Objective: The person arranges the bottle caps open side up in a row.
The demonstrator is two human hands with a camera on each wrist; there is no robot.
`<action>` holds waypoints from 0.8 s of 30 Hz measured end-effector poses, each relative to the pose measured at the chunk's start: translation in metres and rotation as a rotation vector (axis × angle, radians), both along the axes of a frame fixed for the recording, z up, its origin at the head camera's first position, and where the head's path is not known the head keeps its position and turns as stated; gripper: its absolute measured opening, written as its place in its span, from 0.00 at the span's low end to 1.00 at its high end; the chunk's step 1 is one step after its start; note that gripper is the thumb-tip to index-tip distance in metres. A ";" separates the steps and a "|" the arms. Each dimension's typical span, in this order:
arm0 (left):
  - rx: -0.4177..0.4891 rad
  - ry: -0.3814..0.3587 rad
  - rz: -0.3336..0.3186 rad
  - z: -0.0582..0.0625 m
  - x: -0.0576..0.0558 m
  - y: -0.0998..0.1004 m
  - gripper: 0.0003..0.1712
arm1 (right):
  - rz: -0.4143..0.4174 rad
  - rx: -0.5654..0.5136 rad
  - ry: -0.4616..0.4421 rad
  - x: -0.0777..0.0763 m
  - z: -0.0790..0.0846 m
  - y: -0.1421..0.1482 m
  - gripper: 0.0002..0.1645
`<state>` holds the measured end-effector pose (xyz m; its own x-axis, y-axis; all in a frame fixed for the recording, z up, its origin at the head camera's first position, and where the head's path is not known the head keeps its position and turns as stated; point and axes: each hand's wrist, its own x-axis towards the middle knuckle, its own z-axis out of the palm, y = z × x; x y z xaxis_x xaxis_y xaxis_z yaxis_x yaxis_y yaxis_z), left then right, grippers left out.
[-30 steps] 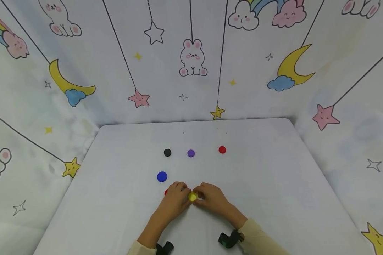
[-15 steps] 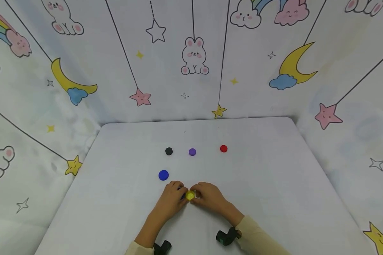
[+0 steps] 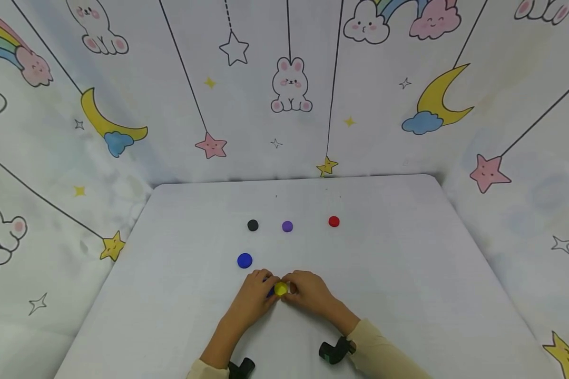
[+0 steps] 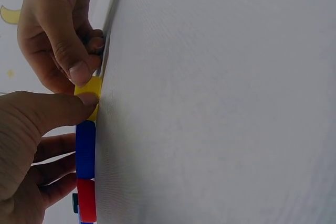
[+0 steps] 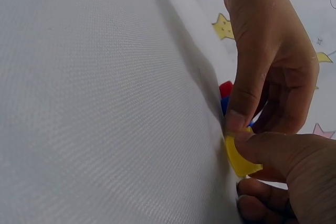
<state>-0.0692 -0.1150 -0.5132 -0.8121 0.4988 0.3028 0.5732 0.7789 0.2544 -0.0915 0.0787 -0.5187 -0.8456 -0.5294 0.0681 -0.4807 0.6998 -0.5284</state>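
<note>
A small yellow bottle cap [image 3: 281, 289] stands on the white table between my two hands. My left hand [image 3: 255, 295] pinches it from the left, with the thumb on its side. From the right, my right hand [image 3: 310, 291] pinches the same cap with thumb and finger. A ribbed blue cap [image 4: 85, 149] sits right beside the yellow one under my left hand, and a red cap [image 4: 87, 200] follows in the row. From above, that blue cap shows only in part and the red one is covered by the left hand.
Farther back on the table [image 3: 384, 252] lie a black cap [image 3: 253, 225], a purple cap [image 3: 287, 226] and a red cap [image 3: 334, 221]. A larger blue cap [image 3: 244, 260] lies just beyond my left hand. A patterned cloth wall [image 3: 246, 116] rises behind the table.
Both hands have shifted slightly left with the yellow cap, bringing it up beside the blue one. The red cap that peeked out by my left hand is now covered. The view drifted a little.
</note>
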 end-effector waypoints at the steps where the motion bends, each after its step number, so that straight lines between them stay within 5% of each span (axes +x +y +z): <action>1: -0.001 -0.005 0.000 0.001 -0.001 0.000 0.19 | -0.003 0.000 -0.005 -0.001 0.000 0.000 0.18; 14: 0.022 0.004 0.043 0.007 -0.014 0.001 0.31 | -0.019 -0.100 -0.047 -0.012 0.009 0.015 0.31; 20: 0.005 -0.051 0.092 0.030 -0.040 0.016 0.31 | -0.310 -0.208 0.020 -0.033 0.011 0.055 0.34; 24: -0.091 -0.102 0.210 0.040 -0.071 0.041 0.29 | -0.494 -0.264 0.064 -0.052 0.004 0.085 0.34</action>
<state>-0.1399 -0.0743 -0.4728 -0.9248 0.3374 0.1758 0.3715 0.9006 0.2256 -0.1438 0.1632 -0.5150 -0.9786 -0.0297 0.2037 -0.1662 0.6979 -0.6967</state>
